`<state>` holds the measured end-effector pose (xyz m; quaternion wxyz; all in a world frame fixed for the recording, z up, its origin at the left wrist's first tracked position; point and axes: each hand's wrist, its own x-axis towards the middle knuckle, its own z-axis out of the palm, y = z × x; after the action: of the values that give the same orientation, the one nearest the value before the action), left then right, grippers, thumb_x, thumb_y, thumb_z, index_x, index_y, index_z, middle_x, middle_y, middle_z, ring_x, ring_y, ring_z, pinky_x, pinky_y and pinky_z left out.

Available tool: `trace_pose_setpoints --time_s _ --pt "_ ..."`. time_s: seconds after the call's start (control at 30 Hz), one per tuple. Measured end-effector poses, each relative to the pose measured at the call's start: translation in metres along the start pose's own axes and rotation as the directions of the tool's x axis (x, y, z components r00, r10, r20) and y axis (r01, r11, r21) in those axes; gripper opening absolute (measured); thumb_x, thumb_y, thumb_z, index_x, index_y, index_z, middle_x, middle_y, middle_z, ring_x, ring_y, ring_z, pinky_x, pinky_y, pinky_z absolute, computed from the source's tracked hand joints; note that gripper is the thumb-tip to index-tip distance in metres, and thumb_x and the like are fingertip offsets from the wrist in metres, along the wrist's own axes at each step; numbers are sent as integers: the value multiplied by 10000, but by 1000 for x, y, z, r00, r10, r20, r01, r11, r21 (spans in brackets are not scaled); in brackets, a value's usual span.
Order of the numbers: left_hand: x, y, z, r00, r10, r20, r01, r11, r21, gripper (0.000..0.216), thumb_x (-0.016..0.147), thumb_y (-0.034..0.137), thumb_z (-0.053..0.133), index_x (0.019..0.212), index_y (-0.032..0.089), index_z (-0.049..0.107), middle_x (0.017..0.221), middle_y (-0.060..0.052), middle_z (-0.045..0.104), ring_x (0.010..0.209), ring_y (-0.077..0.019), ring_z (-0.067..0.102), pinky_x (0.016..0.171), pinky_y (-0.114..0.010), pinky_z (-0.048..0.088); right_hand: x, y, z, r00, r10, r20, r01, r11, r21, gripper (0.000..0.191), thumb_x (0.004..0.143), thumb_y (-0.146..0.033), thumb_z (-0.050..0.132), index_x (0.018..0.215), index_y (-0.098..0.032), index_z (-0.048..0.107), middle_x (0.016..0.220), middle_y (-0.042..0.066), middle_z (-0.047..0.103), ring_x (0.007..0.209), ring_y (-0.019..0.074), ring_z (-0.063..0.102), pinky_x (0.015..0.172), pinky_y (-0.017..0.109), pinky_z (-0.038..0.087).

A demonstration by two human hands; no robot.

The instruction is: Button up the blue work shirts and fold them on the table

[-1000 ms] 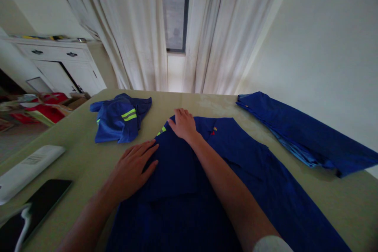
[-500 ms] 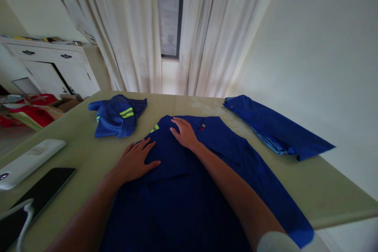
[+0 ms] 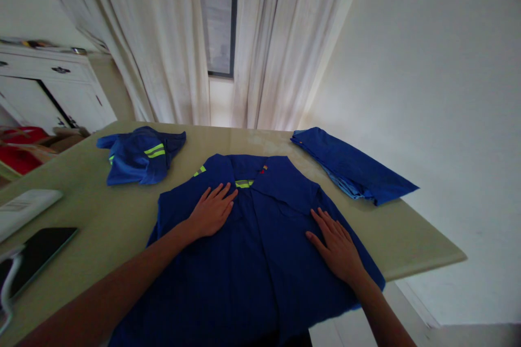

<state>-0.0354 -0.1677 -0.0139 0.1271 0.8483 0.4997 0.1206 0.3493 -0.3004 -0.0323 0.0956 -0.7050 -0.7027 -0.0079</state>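
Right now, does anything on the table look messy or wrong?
Nothing looks spilled or torn. The blue bundle at the far left looks crumpled, unlike the folded blue cloth on the right. The blue jacket under the left hand and right hand also spreads past the table's near edge.

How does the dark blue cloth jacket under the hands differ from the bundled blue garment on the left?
The dark blue cloth jacket lies spread out, while the bundled blue garment is gathered compactly. The jacket takes up more room than the bundle. The jacket looks darker than the bundle. Both are blue fabric and show yellow-green stripes.
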Motion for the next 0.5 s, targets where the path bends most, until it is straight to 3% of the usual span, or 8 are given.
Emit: trace_pose_setpoints --time_s 0.13,0.23,0.3,0.4,0.5 --pt "23 12 -17 971 -216 -103 180 943 -279 664 1049 448 139 1323 88 626 1386 -201 635 1309 -303 591 1109 -463 432 2 -8 0 999 33 6 -33 999 7 715 1003 -678 335 1586 -267 369 1643 48 349 1526 255 304 1256 499 233" --pt "36 30 -13 934 -332 -132 251 873 -418 687 1051 489 126 1265 103 652 1326 -200 673 1255 -291 629 1063 -429 470 6 -10 -2 999 36 -1 -36 999 24 708 1001 -677 347 1578 -268 386 1638 49 359 1524 258 309 1253 500 239" --pt "40 40 -8 949 -305 -76 243 865 -439 637 1051 481 156 1358 163 613 1469 -153 581 1388 -276 525 1142 -451 400 6 -10 -2 999 30 -9 -30 999 33 702 1000 -675 356 1574 -272 395 1636 50 362 1523 264 312 1250 506 241" --pt "40 46 -7 985 -172 -31 144 901 -409 641 1049 496 130 1496 226 502 1584 -86 453 1486 -231 398 1224 -448 290 4 -8 -2 1000 26 -13 -26 999 44 708 1002 -675 351 1576 -263 393 1636 52 361 1521 263 315 1251 499 242" --pt "28 42 -3 999 -1 -45 -8 982 -187 736 990 654 307 1580 219 372 1654 -97 313 1546 -287 262 1266 -535 118 2 -9 -3 1000 21 -22 -20 998 54 708 1008 -666 347 1581 -252 385 1637 59 359 1520 265 317 1252 495 239"
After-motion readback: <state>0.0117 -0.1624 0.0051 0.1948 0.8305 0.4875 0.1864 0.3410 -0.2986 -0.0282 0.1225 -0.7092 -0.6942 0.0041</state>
